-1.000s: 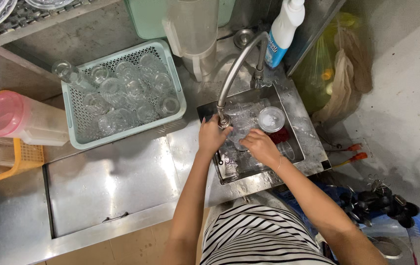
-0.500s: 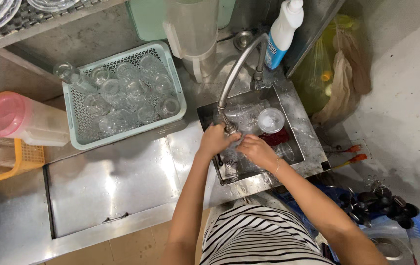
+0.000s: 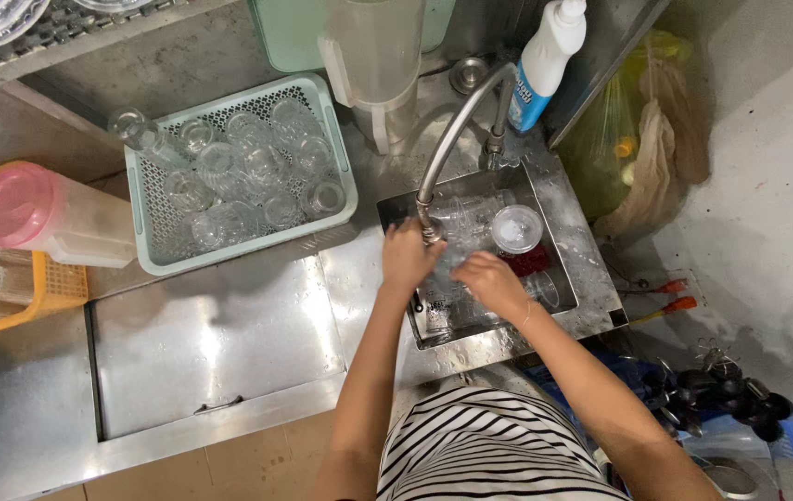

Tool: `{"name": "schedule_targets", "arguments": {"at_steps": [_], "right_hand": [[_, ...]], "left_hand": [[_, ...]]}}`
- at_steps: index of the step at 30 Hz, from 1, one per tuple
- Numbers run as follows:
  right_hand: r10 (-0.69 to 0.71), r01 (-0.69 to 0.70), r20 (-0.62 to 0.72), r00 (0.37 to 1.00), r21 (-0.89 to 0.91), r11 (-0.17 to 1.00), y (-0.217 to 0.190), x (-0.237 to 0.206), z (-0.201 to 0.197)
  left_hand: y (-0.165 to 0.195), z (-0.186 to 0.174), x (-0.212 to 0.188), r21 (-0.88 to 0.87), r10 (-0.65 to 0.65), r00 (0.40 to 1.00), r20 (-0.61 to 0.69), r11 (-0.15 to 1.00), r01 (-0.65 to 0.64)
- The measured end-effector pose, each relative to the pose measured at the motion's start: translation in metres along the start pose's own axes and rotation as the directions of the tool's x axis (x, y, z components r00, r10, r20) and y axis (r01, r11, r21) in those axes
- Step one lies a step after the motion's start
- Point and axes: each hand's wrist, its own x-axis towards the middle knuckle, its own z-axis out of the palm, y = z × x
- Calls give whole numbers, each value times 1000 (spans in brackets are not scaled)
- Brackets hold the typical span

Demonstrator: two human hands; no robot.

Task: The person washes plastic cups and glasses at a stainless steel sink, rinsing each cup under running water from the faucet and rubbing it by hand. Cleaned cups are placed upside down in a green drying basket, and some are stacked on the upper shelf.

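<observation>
Fingers of both hands are curled around a clear glass [image 3: 447,269] held low over the steel sink [image 3: 591,278], just under the spout of the curved tap [image 3: 452,139]: the left hand [image 3: 408,258] grips it from the basket side, the right hand [image 3: 491,283] from the other, though how firmly each clasps it is hard to judge, since the glass is nearly invisible against wet metal. A slip looks the likeliest trouble; wet, smooth glass could slide from the grip and knock against the other glasses lying in the basin or the tap's spout and chip. The round white lid [image 3: 515,228] sits close beside the hands and could be bumped. Whether water is running cannot be told. The basin's contents blur together, a red patch under the lid is unclear, and the green basket [image 3: 336,158] of upturned glasses on the desk hides its lower layers. The wrists cover the near side of the glass.
</observation>
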Motion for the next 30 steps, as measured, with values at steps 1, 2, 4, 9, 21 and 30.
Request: {"name": "schedule_targets", "arguments": {"at_steps": [1, 2, 4, 9, 21, 30], "right_hand": [[16, -16, 14, 1000, -7, 1000, 1, -1, -2], [30, -29, 23, 999, -17, 999, 1, 0, -5], [50, -50, 33, 998, 3, 999, -3, 2, -9], [240, -234, -13, 971, 187, 954, -18, 6, -8], [823, -139, 533, 194, 846, -515, 22, -34, 15], [701, -205, 711, 54, 695, -689, 8, -38, 20]], "left_hand": [[-3, -2, -1, 48, 87, 991, -103, 995, -83], [-4, -4, -1, 33, 56, 998, -14, 998, -55], [-6, -5, -4, 10, -12, 985, 174, 1000, 10], [1, 4, -4, -102, -183, 945, 272, 971, 217], [-10, 7, -20, -86, -94, 987, 128, 991, 106], [1, 10, -32, -232, -199, 948, 249, 938, 258]]}}
